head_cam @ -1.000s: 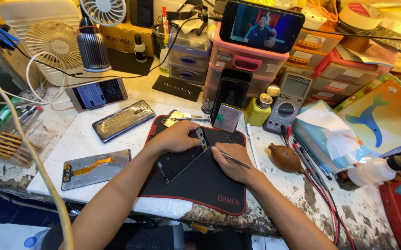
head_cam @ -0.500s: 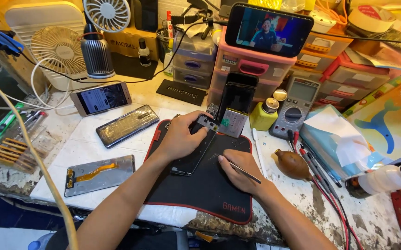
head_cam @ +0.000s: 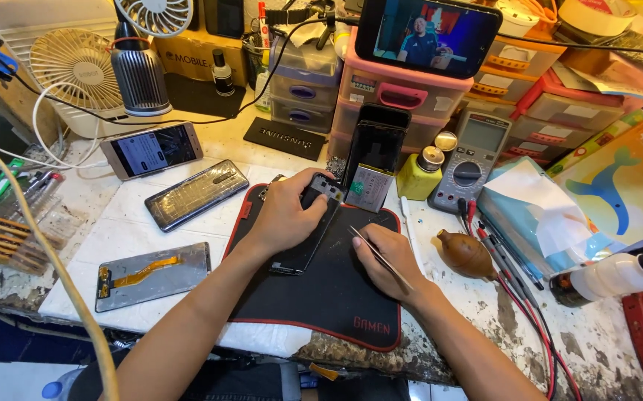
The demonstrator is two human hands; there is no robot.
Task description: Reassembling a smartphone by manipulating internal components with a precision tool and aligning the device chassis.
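Note:
My left hand (head_cam: pixel 286 214) grips an opened dark phone body (head_cam: pixel 308 230), tilted with its top end raised above the black mat with red trim (head_cam: pixel 336 297). My right hand (head_cam: pixel 388 260) rests on the mat just right of the phone and holds thin metal tweezers (head_cam: pixel 369 249), their tip pointing up-left toward the phone. A small grey battery (head_cam: pixel 369 188) lies at the mat's far edge, beside the phone's raised end.
A detached screen panel with orange flex (head_cam: pixel 152 275), a dark phone (head_cam: pixel 197 194) and a lit phone (head_cam: pixel 152 150) lie left. Yellow bottle (head_cam: pixel 419 175), multimeter (head_cam: pixel 471 159), brown air blower (head_cam: pixel 467 254), red and black leads and drawer boxes (head_cam: pixel 388 96) crowd the right and back; fans stand at the far left.
My left hand has lifted the phone body's top end and shifted it toward the far edge of the mat. My right hand with the tweezers has stayed near the mat's middle.

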